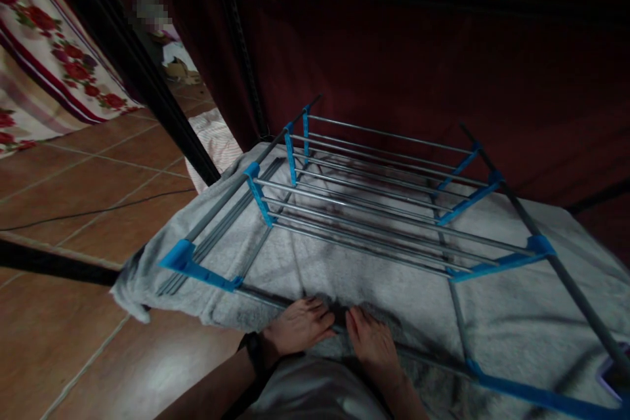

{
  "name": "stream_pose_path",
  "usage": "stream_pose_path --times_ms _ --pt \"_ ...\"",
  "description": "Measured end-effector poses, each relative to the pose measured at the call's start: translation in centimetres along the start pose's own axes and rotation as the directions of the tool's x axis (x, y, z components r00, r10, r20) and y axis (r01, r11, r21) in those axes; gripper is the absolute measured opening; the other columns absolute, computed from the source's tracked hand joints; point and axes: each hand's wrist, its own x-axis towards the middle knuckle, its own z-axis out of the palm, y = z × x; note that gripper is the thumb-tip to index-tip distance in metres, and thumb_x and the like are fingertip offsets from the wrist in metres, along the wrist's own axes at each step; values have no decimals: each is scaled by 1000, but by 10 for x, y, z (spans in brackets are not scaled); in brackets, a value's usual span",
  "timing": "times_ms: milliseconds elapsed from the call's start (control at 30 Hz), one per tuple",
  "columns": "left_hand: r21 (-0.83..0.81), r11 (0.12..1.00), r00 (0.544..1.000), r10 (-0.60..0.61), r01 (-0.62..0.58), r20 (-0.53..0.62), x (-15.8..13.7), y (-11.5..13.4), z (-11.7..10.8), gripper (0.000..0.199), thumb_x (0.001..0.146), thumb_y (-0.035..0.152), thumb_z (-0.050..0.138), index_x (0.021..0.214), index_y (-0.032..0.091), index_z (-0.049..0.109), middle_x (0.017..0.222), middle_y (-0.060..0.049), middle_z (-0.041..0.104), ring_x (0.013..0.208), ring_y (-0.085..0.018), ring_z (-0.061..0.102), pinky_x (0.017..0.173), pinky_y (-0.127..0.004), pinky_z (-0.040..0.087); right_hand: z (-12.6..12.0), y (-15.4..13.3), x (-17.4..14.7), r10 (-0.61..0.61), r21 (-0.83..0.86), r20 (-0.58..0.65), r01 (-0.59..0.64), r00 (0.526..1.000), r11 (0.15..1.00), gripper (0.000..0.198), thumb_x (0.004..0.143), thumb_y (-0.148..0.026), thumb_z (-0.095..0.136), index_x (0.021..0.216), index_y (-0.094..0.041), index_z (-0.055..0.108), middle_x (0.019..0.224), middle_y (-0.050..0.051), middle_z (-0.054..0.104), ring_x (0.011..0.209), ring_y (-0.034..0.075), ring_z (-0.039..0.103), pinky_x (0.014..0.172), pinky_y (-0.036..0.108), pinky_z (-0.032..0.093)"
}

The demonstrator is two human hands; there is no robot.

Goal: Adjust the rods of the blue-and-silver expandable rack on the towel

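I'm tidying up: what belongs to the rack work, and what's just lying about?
Rack work: rack; left hand and right hand, at its near bar; rods alongside, probably.

Seemingly lying about: cable; striped cloth; purple-edged item, cut off.

Rack [344, 203] cropped lower right; purple-edged object [614, 378] also cut off, seemingly part-hidden.

Curtain [369, 72]: super dark on my feed, detail's mostly mush
Floor [162, 371]: pale glare spot down low
Blanket [516, 315]: soft shadows, kinda dim
Upper left: I'm getting one blocky pixelated patch [152, 10]
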Motion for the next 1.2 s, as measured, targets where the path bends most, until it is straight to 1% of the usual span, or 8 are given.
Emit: stream_pose_path --times_ms 67,167,267,467,633,767,900,1200 --pt "15 1000 1000 21 -21 10 6 5 2 27 99 48 62 100 21 65 92 -5 69 93 -22 65 80 -36 47 0 3 0 -30 -2 3 30 1000 1000 24 104 -17 39 102 -25 61 88 7 72 75 21 70 59 32 46" --pt "-1 1000 1000 -17 17 11 12 9 7 30 97 49 65 110 21 65 100 -6 71 103 -24 66 87 -37 48 1 7 0 -57 24 15 57 998 998 25 103 -16 38 102 -25 61 84 6 72 70 21 70 58 33 46" --pt "-78 995 997 -53 57 54 17 7 10 34 95 47 70 117 22 64 102 -6 72 103 -24 68 88 -36 48 2 9 3 -23 40 22 22 1000 999 21 102 -17 41 101 -26 60 81 6 72 72 22 71 60 34 47" --pt "-157 987 991 6 15 133 25 0 2 32 94 47 71 112 22 65 96 -4 73 95 -23 69 80 -35 46 1 9 10 21 13 94 -23 995 1000 22 101 -16 41 93 -27 58 77 4 72 67 21 70 59 34 44" --pt "-73 996 991 63 -54 122 26 4 -6 34 100 53 59 106 20 66 92 -6 72 90 -23 67 76 -37 43 -15 5 6 -49 33 139 45 989 998 24 107 -20 37 98 -25 59 85 5 71 76 20 70 61 32 44" --pt "-24 993 987 115 -113 110 24 8 -7 30 105 47 49 106 20 64 93 -6 71 90 -22 64 77 -36 43 -29 6 -7 -79 109 105 67 991 992 27 110 -25 34 110 -23 61 96 6 72 85 18 71 74 31 50" --pt "1 985 981 170 -171 92 24 9 -5 27 106 44 49 102 21 63 92 -4 69 89 -20 63 77 -35 43 -37 16 -25 -94 134 48 87 994 987 24 110 -30 42 121 -20 61 107 9 73 98 22 71 87 36 53" --pt "23 976 976 218 -218 5 25 7 7 20 103 40 58 98 21 62 79 -1 67 75 -18 62 70 -33 42 -35 31 -37 -112 151 39 105 993 983 21 108 -24 45 110 -21 65 96 6 74 82 20 72 71 33 52"
